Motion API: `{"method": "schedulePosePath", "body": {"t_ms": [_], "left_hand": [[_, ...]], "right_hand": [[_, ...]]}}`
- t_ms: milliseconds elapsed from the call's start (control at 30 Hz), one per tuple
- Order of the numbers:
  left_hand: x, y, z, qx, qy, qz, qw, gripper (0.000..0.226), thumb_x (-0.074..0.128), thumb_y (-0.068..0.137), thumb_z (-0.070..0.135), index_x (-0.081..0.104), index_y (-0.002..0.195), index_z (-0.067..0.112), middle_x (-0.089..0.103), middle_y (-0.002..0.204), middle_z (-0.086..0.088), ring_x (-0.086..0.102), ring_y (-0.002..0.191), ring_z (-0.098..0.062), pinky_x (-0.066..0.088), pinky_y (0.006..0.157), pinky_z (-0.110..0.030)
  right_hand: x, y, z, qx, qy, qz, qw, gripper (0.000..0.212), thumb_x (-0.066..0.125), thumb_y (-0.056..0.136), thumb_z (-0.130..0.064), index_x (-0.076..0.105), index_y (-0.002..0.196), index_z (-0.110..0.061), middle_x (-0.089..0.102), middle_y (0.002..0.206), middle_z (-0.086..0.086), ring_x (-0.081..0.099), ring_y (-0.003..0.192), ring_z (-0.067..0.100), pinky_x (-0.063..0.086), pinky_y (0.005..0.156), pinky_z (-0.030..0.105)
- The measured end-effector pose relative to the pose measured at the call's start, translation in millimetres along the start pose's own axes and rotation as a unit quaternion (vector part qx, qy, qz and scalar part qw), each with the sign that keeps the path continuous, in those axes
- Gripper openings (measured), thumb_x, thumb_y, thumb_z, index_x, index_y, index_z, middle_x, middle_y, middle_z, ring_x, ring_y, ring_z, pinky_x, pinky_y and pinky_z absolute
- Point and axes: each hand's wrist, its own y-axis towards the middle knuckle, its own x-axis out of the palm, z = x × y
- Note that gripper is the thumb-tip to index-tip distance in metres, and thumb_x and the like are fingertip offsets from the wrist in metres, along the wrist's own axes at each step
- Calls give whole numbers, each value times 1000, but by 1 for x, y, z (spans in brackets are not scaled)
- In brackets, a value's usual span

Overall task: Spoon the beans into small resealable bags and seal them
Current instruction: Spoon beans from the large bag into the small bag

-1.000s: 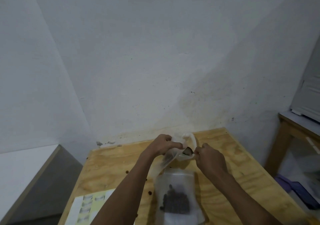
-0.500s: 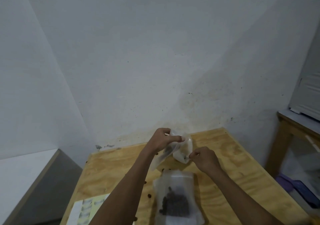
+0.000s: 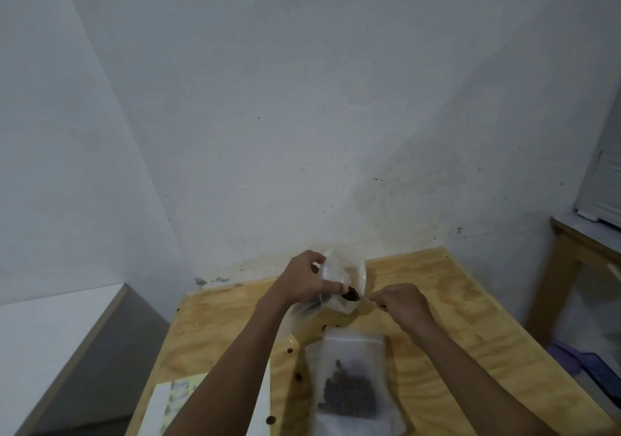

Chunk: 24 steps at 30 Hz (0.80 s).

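My left hand [image 3: 307, 281] holds a small clear resealable bag [image 3: 349, 276] up over the far part of the wooden table [image 3: 453, 304], its mouth facing right. A spoon [image 3: 353, 296] loaded with dark beans sits at the bag's mouth. My right hand [image 3: 403, 304] pinches the spoon's thin handle; most of the handle is hidden by my fingers. A larger clear bag of beans [image 3: 349, 392] lies flat on the table in front of me, between my forearms.
Loose beans [image 3: 297, 375] are scattered on the table near the big bag. A sheet of labels [image 3: 174, 398] lies at the table's near left. A white ledge [image 3: 50, 334] stands to the left, a second wooden table [image 3: 578, 244] to the right.
My right hand drew back from the small bag, then came back with beans on the spoon at its mouth. My left hand turned the bag's mouth more open.
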Motion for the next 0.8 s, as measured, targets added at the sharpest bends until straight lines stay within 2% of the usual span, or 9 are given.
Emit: {"method": "schedulePosePath", "body": {"t_ms": [67, 200, 333, 400, 467, 533, 567, 700, 800], "left_hand": [[1, -4, -7, -9, 3, -7, 1000, 98, 86, 46, 62, 59, 131, 22, 60, 125, 3, 61, 109, -15, 58, 80, -31], [3, -13, -15, 5, 20, 3, 1000, 95, 91, 52, 54, 55, 134, 24, 55, 130, 4, 57, 116, -15, 55, 83, -31], [5, -20, -22, 7, 20, 12, 1000, 91, 93, 57, 47, 53, 135, 23, 53, 132, 3, 57, 107, -12, 48, 65, -17], [6, -22, -25, 9, 29, 22, 999, 92, 94, 57, 47, 53, 136, 22, 53, 131, 3, 57, 105, -12, 46, 65, -16], [7, -23, -27, 10, 34, 31, 999, 95, 93, 55, 51, 53, 136, 22, 55, 131, 3, 56, 107, -13, 48, 69, -21], [9, -23, -28, 11, 34, 34, 999, 96, 91, 54, 55, 53, 136, 22, 56, 132, 3, 55, 108, -13, 48, 74, -24], [10, -22, -28, 12, 35, 35, 999, 96, 90, 54, 57, 54, 136, 23, 56, 133, 3, 55, 109, -14, 49, 76, -25], [10, -23, -30, 3, 27, 44, 999, 95, 87, 57, 61, 55, 138, 23, 57, 133, 4, 54, 109, -13, 48, 77, -27], [4, -26, -34, 0, -2, 48, 999, 91, 87, 59, 60, 57, 136, 22, 59, 128, 6, 56, 107, -13, 47, 73, -22]], "right_hand": [[-2, -2, -3, -1, 5, 5, 1000, 39, 76, 79, -20, 50, 50, -19, 48, 54, 0, 41, 54, 17, 32, 57, 32], [-8, -1, -13, -19, 8, 19, 1000, 39, 74, 82, -20, 48, 53, -16, 44, 55, 2, 36, 52, 18, 26, 54, 30], [-17, -2, -32, -44, -7, 41, 998, 34, 74, 80, -24, 59, 57, -3, 49, 58, 4, 40, 53, 18, 28, 55, 31], [-18, -5, -42, -65, -12, 41, 997, 35, 73, 80, -22, 54, 55, -8, 48, 57, 3, 39, 53, 18, 28, 55, 31], [-17, -11, -52, -95, -31, 31, 994, 34, 73, 81, -21, 60, 56, -2, 56, 53, 1, 50, 51, 20, 34, 55, 27], [-10, -16, -57, -131, -81, 18, 988, 25, 72, 82, -22, 73, 67, -2, 72, 64, 6, 69, 62, 27, 40, 55, 24], [-4, -19, -58, -147, -127, 17, 981, 20, 70, 84, -22, 77, 74, -5, 75, 72, 9, 72, 69, 27, 41, 54, 23], [6, -33, -64, -205, -256, 50, 943, 22, 62, 90, -17, 82, 83, -22, 74, 74, -7, 66, 60, 11, 45, 48, 20], [4, -36, -68, -215, -287, 85, 930, 21, 61, 93, -18, 81, 90, -22, 77, 87, -6, 64, 66, 11, 50, 52, 22]]}}
